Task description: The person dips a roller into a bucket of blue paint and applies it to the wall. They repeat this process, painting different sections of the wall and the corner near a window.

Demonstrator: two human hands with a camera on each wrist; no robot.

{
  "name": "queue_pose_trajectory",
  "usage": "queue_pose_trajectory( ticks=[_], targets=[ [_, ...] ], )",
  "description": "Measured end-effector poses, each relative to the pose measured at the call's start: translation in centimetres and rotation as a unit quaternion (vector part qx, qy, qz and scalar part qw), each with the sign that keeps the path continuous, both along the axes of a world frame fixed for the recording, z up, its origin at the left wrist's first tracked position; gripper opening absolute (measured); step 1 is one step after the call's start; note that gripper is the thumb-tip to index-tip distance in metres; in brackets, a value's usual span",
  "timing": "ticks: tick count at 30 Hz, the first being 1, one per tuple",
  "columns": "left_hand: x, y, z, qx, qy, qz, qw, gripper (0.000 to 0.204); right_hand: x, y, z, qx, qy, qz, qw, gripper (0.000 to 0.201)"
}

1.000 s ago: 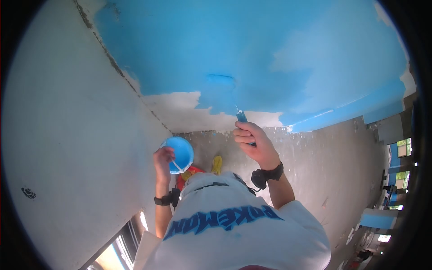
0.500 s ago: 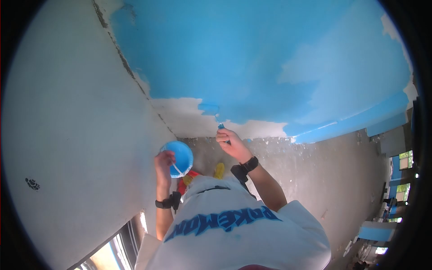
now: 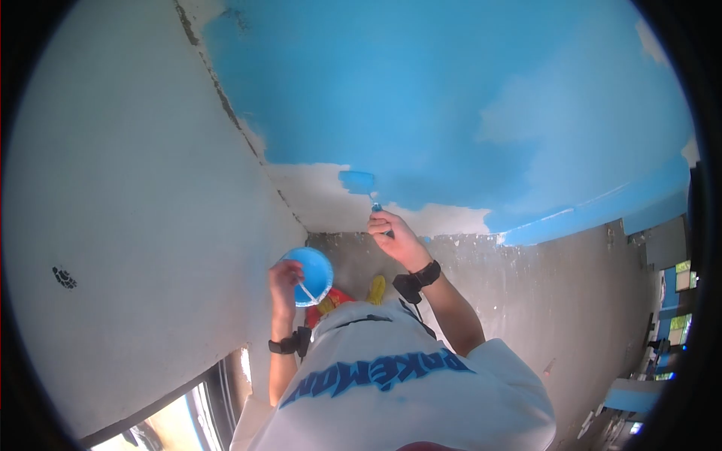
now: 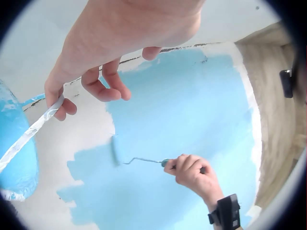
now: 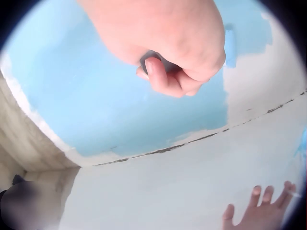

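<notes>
My right hand [image 3: 396, 239] grips the dark handle of a small paint roller [image 3: 357, 182]. The roller's blue sleeve lies against the wall, at the ragged left edge of the blue paint, as the left wrist view also shows. From the sleeve a bent wire frame [image 4: 141, 159] runs to the grip; the right wrist view shows the handle's end [image 5: 152, 58] inside my curled fingers. Low on the left, my left hand [image 3: 286, 278] holds a blue paint bucket [image 3: 328, 282] by its pale, paint-smeared bail handle [image 4: 31, 132], hooked at the fingers. The bucket's inside is blue.
Blue paint covers most of the facing wall [image 3: 421, 90], with a white strip [image 3: 308, 192] bare at lower left. A pale side wall [image 3: 150, 195] meets it at a cracked corner. Below are grey floor [image 3: 481, 278] and yellow shoes [image 3: 377, 289]. Furniture and windows lie far right.
The right hand has brought the roller down and left, from inside the blue area to its lower left edge. The left hand keeps hold of the bucket; the head view has shifted slightly.
</notes>
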State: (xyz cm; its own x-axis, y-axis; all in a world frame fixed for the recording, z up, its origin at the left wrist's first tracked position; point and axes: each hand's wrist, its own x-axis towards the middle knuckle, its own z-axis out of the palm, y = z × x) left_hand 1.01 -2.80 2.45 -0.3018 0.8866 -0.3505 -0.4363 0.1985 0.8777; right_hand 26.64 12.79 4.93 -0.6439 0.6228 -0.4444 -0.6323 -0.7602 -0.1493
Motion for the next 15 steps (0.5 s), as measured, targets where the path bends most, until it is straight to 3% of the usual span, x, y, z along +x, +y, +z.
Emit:
queue_pose_trajectory(
  ticks=[8, 12, 15],
  targets=[
    [0.2, 0.9, -0.4, -0.005, -0.023, -0.014, 1.000, 0.045, 2.1, -3.5, 10.1, 0.074, 0.011, -0.010, 0.997, 0.015],
    [0.0, 0.9, -0.9, -0.017, -0.037, 0.007, 0.999, 0.044, 2.6, -3.7, 11.0, 0.062, 0.023, -0.017, 0.998, 0.016],
    [-0.3, 0.8, -0.8, -0.014, -0.046, 0.011, 0.999, 0.045, 1.1, -3.3, 8.9, 0.084, -0.002, -0.014, 0.996, 0.016]
  ],
)
